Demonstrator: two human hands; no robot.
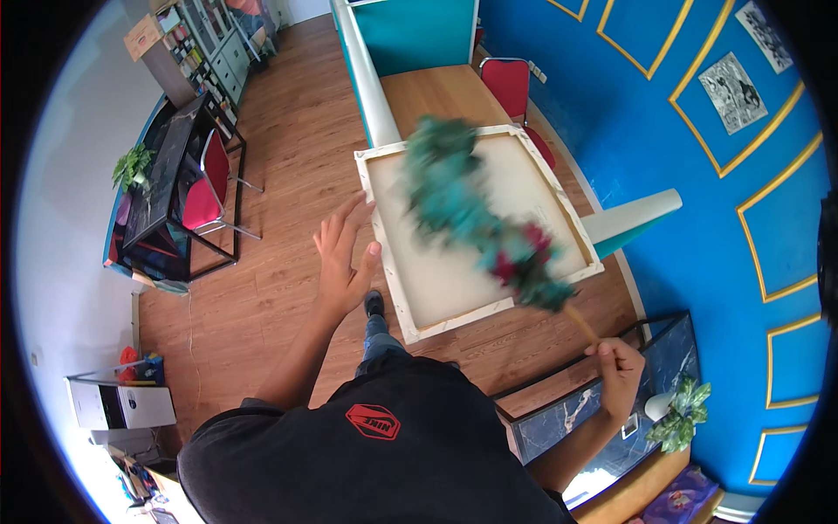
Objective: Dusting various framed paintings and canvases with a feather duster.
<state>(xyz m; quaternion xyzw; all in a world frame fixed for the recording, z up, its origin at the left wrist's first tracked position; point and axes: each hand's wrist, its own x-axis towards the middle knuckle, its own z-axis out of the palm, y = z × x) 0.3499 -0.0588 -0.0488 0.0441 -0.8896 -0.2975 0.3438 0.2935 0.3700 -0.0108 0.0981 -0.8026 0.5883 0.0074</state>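
My right hand (619,373) grips the thin wooden handle (580,321) of a feather duster (452,190). The duster's teal and dark red head is blurred and stretches over the back of a stretched canvas (432,288). This canvas lies with its wooden stretcher frame (397,285) facing up, across the end of a cubicle desk. At the frame's left side is my left hand (344,259), fingers spread. Its fingertips reach the frame's edge; whether they touch it I cannot tell. Part of the canvas is hidden behind the duster.
Teal cubicle partitions (416,36) and a wooden desktop (432,92) lie beyond the canvas. A red chair (505,82) stands by the blue wall. At lower right, a dark marble-patterned table (556,429) holds a potted plant (681,412). Another red chair (209,187) is at left.
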